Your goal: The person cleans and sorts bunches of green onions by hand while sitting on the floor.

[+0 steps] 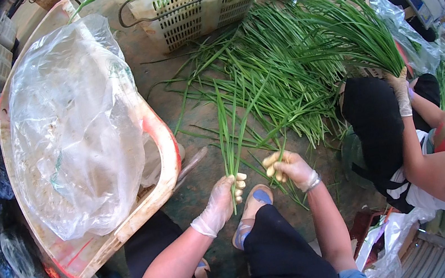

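Note:
My left hand (225,196), in a thin clear plastic glove, is closed around a small bunch of long green chives (230,146) whose leaves point away from me. To its right, my right hand (290,168), gloved too, pinches a few green stems between thumb and fingers. Beyond both hands a large heap of chives (281,71) lies spread on the floor. Loose leaves are scattered beneath and beside my right hand. Both hands are above the floor near my shoe, apart from each other.
At the left stands a white tub with a red rim (168,146), a clear plastic bag (72,130) over it. A slotted plastic crate (196,10) is beyond. At the right a seated co-worker (434,160) holds a big bunch of chives (365,29). Wrapped bundles line the left edge.

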Available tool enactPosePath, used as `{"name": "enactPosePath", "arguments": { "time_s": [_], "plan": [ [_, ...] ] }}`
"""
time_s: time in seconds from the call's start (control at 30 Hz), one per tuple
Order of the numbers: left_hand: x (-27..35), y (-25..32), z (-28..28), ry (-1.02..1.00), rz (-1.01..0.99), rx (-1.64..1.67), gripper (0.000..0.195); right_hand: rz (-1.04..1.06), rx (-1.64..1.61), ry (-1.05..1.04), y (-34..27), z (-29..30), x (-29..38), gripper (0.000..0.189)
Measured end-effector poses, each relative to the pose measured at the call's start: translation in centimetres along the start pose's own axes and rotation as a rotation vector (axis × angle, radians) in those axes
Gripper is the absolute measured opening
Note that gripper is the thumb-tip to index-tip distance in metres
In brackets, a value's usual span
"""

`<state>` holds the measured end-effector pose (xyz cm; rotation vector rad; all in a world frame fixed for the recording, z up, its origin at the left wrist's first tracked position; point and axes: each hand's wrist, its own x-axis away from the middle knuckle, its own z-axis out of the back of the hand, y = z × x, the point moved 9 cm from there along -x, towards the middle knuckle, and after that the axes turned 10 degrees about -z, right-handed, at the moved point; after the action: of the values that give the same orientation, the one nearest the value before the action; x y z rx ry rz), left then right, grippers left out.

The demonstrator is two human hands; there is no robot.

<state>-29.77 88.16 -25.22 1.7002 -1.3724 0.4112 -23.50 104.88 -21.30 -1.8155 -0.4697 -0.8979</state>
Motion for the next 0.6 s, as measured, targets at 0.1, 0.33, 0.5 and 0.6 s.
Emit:
{"name": "enactPosePath", "arguments": {
  "time_s": [0.1,0.33,0.5,0.6],
  "plan": [
    [0.2,-0.7,-0.4,-0.036,0.051,0.055,0.025,-0.049,-0.161,0.124,1.1,0.8,-2.7,0.026],
    [0.9,-1.3,-1.3,-0.079,0.12,0.22,0.023,-0.063,-0.253,0.063,1.8,-2.4,-7.6,0.018],
    [0.5,-0.4,-0.1,0.022,0.006,0.083,0.02,-0.063,-0.248,0.136,1.9,-2.5,-6.5,0.018],
    [0.2,-0.5,1.1,0.142,-0.018,0.053,0.018,-0.049,-0.256,0.116,1.7,-2.6,-5.3,0.019]
  ]
}}
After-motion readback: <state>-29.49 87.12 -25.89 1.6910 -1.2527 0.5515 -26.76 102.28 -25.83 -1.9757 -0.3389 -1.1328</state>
